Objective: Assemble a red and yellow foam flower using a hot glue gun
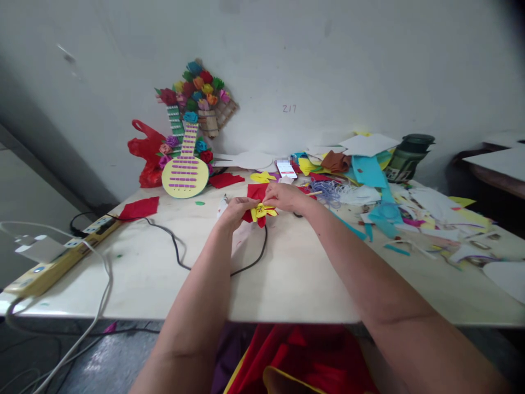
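A small flower with yellow petals and red ones beneath is between my two hands, above the middle of the table. My left hand is closed on the flower's left edge, thumb and fingers pressed together. From the right, my right hand pinches at the top of the flower, its fingertips close to the yellow centre. Whether those fingertips also hold something small cannot be made out. Red paper lies just behind the hands, and a black cable curves beneath them.
A yellow paper lute, paper flowers and a red bag stand back left. A yellow power strip lies left. Behind are a phone and blue scraps; a dark bottle stands right.
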Tool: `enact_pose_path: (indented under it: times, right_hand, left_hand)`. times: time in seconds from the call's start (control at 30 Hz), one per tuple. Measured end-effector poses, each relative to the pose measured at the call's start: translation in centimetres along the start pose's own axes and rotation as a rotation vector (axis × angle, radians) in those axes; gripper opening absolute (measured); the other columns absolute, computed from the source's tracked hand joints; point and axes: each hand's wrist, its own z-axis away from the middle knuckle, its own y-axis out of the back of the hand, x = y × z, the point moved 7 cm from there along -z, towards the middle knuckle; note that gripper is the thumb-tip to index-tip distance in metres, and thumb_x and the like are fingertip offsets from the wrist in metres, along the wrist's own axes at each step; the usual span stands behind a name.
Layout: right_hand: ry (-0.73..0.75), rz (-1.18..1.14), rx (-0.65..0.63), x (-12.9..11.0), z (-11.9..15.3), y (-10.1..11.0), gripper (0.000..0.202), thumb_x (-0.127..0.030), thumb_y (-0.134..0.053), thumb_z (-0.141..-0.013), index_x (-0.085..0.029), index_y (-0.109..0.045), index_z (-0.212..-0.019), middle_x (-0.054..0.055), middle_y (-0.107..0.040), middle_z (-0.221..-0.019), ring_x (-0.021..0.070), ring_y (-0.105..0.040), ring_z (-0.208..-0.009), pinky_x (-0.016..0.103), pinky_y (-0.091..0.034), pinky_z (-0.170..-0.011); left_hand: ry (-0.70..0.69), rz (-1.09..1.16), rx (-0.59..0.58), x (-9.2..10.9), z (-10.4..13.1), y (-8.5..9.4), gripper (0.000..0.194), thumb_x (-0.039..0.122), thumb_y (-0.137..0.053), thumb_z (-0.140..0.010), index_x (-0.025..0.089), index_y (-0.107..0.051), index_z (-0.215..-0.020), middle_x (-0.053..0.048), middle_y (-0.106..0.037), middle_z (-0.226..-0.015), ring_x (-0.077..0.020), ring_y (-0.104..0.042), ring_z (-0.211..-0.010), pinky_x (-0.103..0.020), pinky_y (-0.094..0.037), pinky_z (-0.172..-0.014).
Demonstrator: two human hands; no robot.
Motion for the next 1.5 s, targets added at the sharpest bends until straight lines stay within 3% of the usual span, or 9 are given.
enact_pose_path:
  times: [0.27, 0.53, 0.67, 0.97, 1.5]
  right_hand:
    - [0.002, 0.086, 0.033, -0.6, 0.3, 0.2, 0.018, -0.028, -0.055, -0.083, -0.024, -0.072, -0.09, 0.002, -0.062, -0.108, 0.014, -0.056, -0.084, 0.025, -0.03, -0.059]
    - [0.089, 0.225, 0.094, -1.8, 0.4, 0.3, 0.022, -0.025, -0.049, -0.086, -0.023, -0.07, -0.082, 0.001, -0.061, -0.112, 0.0124, -0.055, -0.073, 0.028, -0.026, -0.057]
    - [0.086, 0.239, 0.102, -1.8, 0.4, 0.6, 0.025, -0.027, -0.047, -0.087, -0.023, -0.072, -0.084, 0.002, -0.061, -0.112, 0.0122, -0.054, -0.072, 0.029, -0.026, -0.057]
    - [0.083, 0.172, 0.132, -0.7, 0.5, 1.0, 0.02, -0.03, -0.053, -0.086, -0.026, -0.072, -0.089, 0.002, -0.061, -0.106, 0.0125, -0.053, -0.077, 0.027, -0.027, -0.058]
    - [0.054, 0.23, 0.101, -0.1, 0.3, 0.6, 0.024, -0.033, -0.05, -0.088, -0.031, -0.071, -0.098, 0.002, -0.062, -0.102, 0.0141, -0.054, -0.081, 0.027, -0.025, -0.057]
  left_hand:
    - [0.047, -0.024, -0.007, -0.5, -0.1, 0.0, 0.021, 0.023, -0.077, -0.048, 0.011, -0.066, -0.062, -0.007, -0.065, -0.06, -0.0148, -0.058, -0.055, -0.025, -0.043, -0.053]
    - [0.156, 0.074, 0.127, -1.4, -0.5, 0.4, 0.01, 0.017, -0.067, -0.054, 0.012, -0.063, -0.062, -0.009, -0.066, -0.068, -0.0187, -0.062, -0.063, -0.028, -0.048, -0.059]
    - [0.194, 0.09, 0.106, -1.4, -0.5, 0.3, 0.01, 0.019, -0.062, -0.056, 0.012, -0.064, -0.064, -0.009, -0.067, -0.07, -0.0193, -0.062, -0.063, -0.029, -0.048, -0.056]
    - [0.024, 0.051, -0.016, -0.1, -0.2, -0.3, 0.022, 0.022, -0.065, -0.051, 0.01, -0.069, -0.069, -0.01, -0.067, -0.069, -0.0197, -0.061, -0.063, -0.028, -0.046, -0.054]
    - [-0.027, 0.011, 0.026, 0.3, -0.2, 0.3, 0.021, 0.024, -0.071, -0.05, 0.011, -0.07, -0.067, -0.009, -0.067, -0.066, -0.0178, -0.06, -0.059, -0.026, -0.044, -0.054]
